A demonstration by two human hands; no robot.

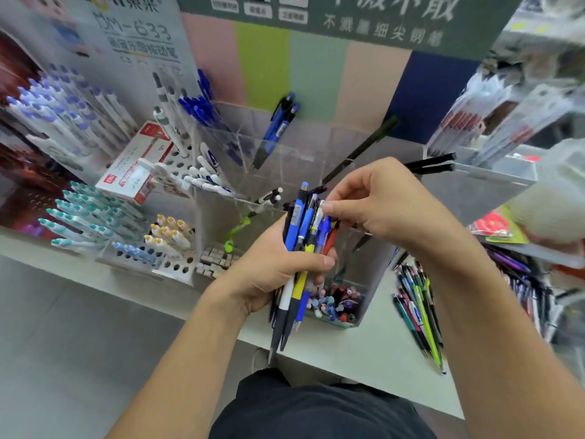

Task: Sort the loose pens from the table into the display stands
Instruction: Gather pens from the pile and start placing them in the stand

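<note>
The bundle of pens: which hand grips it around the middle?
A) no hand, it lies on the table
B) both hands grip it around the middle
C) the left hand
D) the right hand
C: the left hand wraps its fingers around the middle of the bundle of pens, while the right hand only pinches the top of one pen in it.

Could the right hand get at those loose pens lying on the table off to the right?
Probably yes. The loose pens lie uncovered on the table, just below the right hand with nothing between. But that hand is pinching a pen top in the bundle of pens gripped by the left hand, so it must let go first.
</note>
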